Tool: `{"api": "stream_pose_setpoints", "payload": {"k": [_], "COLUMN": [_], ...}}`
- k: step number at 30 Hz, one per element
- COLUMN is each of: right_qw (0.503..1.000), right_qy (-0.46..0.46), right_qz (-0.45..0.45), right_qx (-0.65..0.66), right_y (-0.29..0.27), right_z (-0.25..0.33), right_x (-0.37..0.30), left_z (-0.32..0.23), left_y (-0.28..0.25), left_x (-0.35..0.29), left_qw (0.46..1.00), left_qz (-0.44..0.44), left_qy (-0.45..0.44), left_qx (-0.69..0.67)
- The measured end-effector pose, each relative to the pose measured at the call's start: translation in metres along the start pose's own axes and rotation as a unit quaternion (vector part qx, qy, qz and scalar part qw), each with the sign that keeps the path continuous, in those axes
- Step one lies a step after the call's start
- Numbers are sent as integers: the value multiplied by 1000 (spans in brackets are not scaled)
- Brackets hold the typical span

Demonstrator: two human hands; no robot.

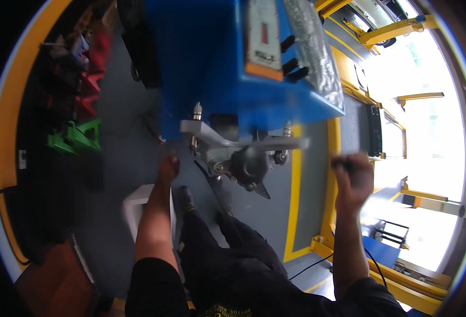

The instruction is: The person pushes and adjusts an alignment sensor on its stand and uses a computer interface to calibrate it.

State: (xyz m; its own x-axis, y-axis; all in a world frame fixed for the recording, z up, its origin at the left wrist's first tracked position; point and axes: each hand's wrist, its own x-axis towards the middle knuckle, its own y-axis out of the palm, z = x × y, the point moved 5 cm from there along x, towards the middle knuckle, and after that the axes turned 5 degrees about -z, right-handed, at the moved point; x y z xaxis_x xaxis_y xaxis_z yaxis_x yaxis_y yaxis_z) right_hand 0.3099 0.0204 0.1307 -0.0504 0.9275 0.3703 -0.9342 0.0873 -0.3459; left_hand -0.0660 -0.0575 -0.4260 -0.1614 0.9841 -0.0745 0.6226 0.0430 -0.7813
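Observation:
A grey metal fixture with two arms and a dark round housing stands out from the front of a blue cabinet. Threaded metal fittings rise from the end of its left arm. To the left of the fixture is my left hand, blurred and apart from it; how its fingers lie is unclear. My right hand is raised on the right, well away from the fixture. Its fingers close round a small dark object, too smeared to name.
On the cabinet top lie a white-and-orange panel, black knobs or handles and crinkled clear plastic. Green stands and red stands are at the left. A white frame stands by my left forearm. Yellow lift beams line the right.

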Motion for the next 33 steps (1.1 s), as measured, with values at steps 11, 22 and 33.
{"api": "stream_pose_setpoints", "payload": {"k": [11, 22, 33], "right_qw": [995, 980, 976], "right_qy": [-53, -32, 5], "right_qz": [61, 177, 154], "right_qx": [-55, -84, -157], "right_y": [42, 68, -104], "right_z": [-5, -38, -46], "right_x": [185, 194, 21], "left_z": [-56, -262, -250], "left_y": [-125, -95, -180], "left_x": [-443, -628, -353], "left_qw": [979, 825, 952], "left_qz": [39, 71, -157], "left_qy": [-182, -538, -217], "left_qx": [89, -156, -148]}}
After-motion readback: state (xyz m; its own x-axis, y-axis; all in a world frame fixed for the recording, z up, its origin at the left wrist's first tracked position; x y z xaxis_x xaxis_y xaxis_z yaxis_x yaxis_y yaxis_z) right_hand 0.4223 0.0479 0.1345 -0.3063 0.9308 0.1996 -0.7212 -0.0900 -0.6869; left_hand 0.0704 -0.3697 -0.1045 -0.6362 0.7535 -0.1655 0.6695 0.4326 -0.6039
